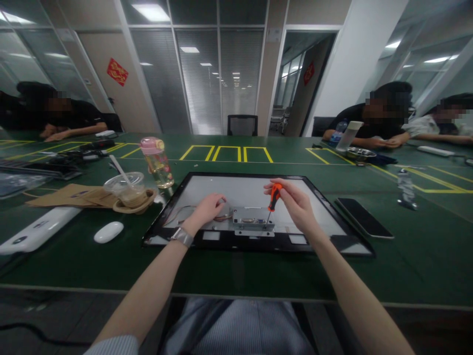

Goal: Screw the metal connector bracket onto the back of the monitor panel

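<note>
A flat display panel (332, 236) with a black frame and a pale back lies on the table. Near its front edge stands a metal bracket with connector ports (242, 224). My right hand (297, 202) grips an orange-and-black screwdriver (275, 196), held nearly upright with its tip at the right end of the bracket. To the left of the bracket, my left hand (207, 212) hovers or rests over the panel beside thin wires (185, 209), fingers loosely bent and apart. Nothing shows in it, though part of its underside is hidden.
A white mouse (108, 231), a plastic cup (127, 187) in a carrier and a pink-lided bottle (157, 162) stand left on the green table (221, 271). A black phone (364, 218) lies right of the panel. Several people sit across the table.
</note>
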Demonstrator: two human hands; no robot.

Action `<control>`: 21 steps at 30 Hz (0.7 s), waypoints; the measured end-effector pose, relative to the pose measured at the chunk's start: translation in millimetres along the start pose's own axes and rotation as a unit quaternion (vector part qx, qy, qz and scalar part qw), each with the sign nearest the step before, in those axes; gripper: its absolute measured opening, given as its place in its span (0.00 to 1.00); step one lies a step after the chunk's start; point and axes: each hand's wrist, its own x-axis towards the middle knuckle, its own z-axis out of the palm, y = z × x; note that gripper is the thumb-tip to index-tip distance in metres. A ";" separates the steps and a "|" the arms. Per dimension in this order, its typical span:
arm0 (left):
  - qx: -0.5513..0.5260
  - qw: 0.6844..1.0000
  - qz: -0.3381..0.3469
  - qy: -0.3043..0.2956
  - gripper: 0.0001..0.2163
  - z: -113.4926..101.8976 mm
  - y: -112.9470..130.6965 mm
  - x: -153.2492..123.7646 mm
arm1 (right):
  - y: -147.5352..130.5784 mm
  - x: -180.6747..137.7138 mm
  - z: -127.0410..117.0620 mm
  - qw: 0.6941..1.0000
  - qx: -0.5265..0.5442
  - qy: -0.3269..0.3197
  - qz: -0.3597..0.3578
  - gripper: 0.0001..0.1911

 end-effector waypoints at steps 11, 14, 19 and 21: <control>-0.004 1.000 0.000 -0.005 0.12 -2.3 2.6 -1.4 | -5.5 -3.5 3.9 0.992 -0.093 0.076 -0.043 0.12; -0.003 1.000 0.003 0.001 0.12 -1.2 2.0 -1.0 | -3.3 -3.1 3.7 0.991 -0.092 0.086 -0.040 0.12; -0.003 1.000 0.007 0.006 0.12 0.9 0.6 -0.7 | 1.7 -0.9 2.8 0.982 -0.127 0.120 -0.077 0.05; -0.005 1.000 0.010 0.008 0.13 1.1 0.4 -0.9 | 0.9 -1.1 2.5 0.985 -0.114 0.113 -0.061 0.05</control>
